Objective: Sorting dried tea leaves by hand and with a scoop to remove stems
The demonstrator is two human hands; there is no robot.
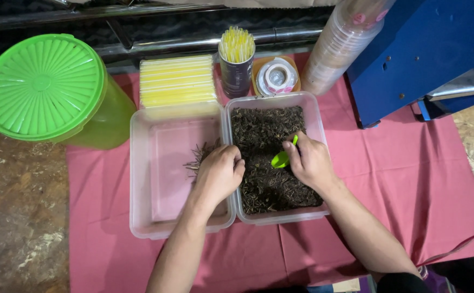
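While right hand (308,161) grips green scoop (282,158) in tub of dried leaves (272,157), left hand (219,173) clutches bits over near-empty tub (161,173), hands apart.

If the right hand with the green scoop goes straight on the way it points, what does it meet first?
Probably the left hand: the right hand points its green scoop left across the dark dried leaves, though depth is unclear.

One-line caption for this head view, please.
Left hand grips dried stems over the left tub; right hand holds a green scoop in the full tub.
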